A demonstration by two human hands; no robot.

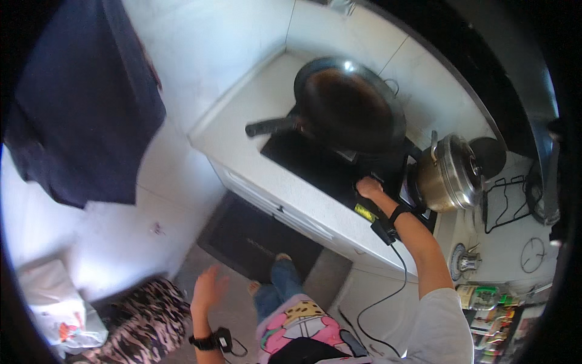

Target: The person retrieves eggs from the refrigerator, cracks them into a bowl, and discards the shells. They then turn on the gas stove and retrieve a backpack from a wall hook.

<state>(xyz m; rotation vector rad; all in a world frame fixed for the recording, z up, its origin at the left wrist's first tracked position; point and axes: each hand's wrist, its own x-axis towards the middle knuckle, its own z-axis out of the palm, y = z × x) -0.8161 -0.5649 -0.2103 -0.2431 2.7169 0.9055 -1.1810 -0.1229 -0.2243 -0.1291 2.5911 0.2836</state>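
Note:
My right hand point(369, 187) is at the front part of the black gas stove point(304, 159), with its fingers bent down against the surface. Whatever lies beneath those fingers is hidden. Just beyond it, a large dark wok point(350, 109) rests over the left burner, its black handle point(270, 126) jutting to the left over the counter. Right of my hand, a lidded stainless-steel pot point(443, 177) stands on the other burner. My left hand point(210, 289) hangs low over the floor with the fingers apart and slightly blurred, holding nothing.
The white counter point(227, 132) ends in a front edge above cabinet doors point(282, 209). On the floor lies a dark mat point(259, 236). A camouflage-patterned cloth item point(141, 314) and a white plastic bag point(63, 305) are at lower left. Bottles point(482, 296) stand right. A cable point(402, 291) trails from my right wrist.

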